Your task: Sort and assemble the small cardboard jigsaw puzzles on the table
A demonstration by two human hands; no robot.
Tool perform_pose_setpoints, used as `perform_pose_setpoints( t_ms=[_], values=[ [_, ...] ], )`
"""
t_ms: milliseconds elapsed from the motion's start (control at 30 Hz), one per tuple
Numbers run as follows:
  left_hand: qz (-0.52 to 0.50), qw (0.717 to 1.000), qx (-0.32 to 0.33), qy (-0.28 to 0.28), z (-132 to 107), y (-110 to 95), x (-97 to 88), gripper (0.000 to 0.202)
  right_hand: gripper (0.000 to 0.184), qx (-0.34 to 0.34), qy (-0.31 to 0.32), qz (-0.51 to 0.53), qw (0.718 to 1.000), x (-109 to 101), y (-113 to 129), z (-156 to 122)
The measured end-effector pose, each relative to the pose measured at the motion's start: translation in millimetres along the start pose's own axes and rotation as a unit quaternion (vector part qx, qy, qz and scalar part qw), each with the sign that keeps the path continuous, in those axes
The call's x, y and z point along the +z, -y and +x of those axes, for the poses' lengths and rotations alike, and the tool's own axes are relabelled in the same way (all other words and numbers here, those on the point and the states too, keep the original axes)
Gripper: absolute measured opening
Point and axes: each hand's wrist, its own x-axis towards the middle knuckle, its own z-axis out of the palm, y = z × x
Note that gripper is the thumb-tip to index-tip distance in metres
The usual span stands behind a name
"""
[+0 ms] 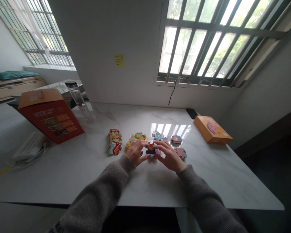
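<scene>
- The left hand (pixel 136 152) and right hand (pixel 170 156) meet above the white marble surface (pixel 92 181), each grip closed from either side on orange and dark blue jigsaw pieces (pixel 150 150).
- Heaps of loose pieces (pixel 115 141) lie just behind the hands; a small stack (pixel 176 140) sits near the right hand.
- An orange puzzle box (pixel 212 129) lies to the right; a red box (pixel 50 116) tilts at the left edge.

"LEVEL UP! PUZZLES" on the red box (pixel 50 124) (smaller print unreadable).

Barred windows (pixel 203 45) above white marble table (pixel 126 119).
</scene>
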Motion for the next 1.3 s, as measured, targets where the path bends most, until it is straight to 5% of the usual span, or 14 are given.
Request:
perform_pose_setpoints(
  t_ms=[333, 467, 633, 867, 1000, 1100, 1300],
  values=[
    [-0.001, 1.0, 0.003, 0.004, 1.3, -2.1, -1.4, 0.044, 0.03, 0.006, 0.027, -0.017, 0.999, -3.3, -2.0, 6.7],
    [-0.005, 0.999, -0.046, 0.014, 2.9, -5.7, -6.2, 0.065, 0.032, 0.064, -0.039, -0.025, 0.997, -35.4, -40.3, -3.1],
    [-0.002, 0.998, -0.052, 0.043, 0.7, -6.1, -3.0, 0.05, 0.02, 0.171, -0.054, -0.044, 0.983, -74.9, -99.0, -34.0],
    [0.026, 0.995, -0.059, 0.081, -2.8, -3.1, 1.4, 0.033, 0.02, 0.215, 0.001, -0.043, 0.976, -73.0, -125.4, -50.4],
    [0.057, 0.99, -0.05, 0.117, -0.5, -2.5, 2.8, 0.02, 0.015, 0.183, -0.032, -0.121, 0.975, -65.6, -111.2, -41.6],
    [0.062, 0.987, -0.045, 0.141, 2.8, -4.1, 5.4, 0.027, 0.015, 0.132, -0.069, -0.144, 0.978, -47.8, -77.1, -25.5],
    [0.067, 0.983, -0.049, 0.166, 5.7, -7.1, 10.5, 0.033, 0.015, 0.03, 0.101, -0.07, 0.992, -5.6, -13.6, -4.2]
  ],
)
